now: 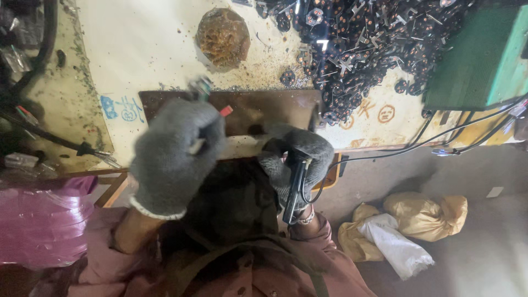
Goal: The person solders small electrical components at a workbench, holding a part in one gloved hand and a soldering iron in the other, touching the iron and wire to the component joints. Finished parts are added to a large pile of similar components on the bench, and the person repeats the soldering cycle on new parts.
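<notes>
Tool (294,187), black w/ cable, gripped in right hand (297,162) at tabletop (159,49) edge. Left hand (173,157) gloved, closed round small blurred part (201,88). Beyond: brown plate (258,107), rusty lump (223,36), scrap pile (363,49).

Two grey-gloved hands (176,157), one brown metal plate (258,110), one rusty round lump (223,36), one green box (478,60), one heap of countless small copper-wound parts (374,44).

Matt grey knit gloves (170,159); rusty metal plate (258,110).
</notes>
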`<state>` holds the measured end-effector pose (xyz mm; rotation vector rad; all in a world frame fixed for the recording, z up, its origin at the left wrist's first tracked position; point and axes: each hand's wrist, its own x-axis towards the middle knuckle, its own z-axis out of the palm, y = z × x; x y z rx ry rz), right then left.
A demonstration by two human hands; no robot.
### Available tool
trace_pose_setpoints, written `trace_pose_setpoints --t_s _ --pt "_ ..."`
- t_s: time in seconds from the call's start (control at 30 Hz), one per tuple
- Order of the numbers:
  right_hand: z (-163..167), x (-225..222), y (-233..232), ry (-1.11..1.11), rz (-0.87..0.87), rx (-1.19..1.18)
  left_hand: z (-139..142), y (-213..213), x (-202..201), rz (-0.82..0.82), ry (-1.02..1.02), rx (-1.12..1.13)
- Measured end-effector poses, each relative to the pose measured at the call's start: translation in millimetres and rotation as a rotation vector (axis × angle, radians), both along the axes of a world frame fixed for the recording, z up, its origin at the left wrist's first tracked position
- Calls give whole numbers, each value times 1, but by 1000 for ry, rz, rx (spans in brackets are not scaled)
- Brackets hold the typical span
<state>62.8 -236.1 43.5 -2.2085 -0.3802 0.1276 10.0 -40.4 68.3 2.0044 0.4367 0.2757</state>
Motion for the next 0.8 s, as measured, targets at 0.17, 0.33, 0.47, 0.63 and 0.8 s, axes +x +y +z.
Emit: trace_pose_setpoints --t_s 0.17,0.33,0.47,0.63,0.8 --pt "-4 19 6 -194 97 -25 -34 36 31 -2 -202 404" --pt "-7 26 3 -73 208 -197 -16 34 66 9 -161 494" --pt "-5 21 3 69 149 -100 35 21 55 28 0 133" --pt "-15 13 1 -42 265 70 0 2 3 -188 176 -257" --pt "-29 12 -15 -163 410 -86 -40 -6 -30 -326 189 -233"
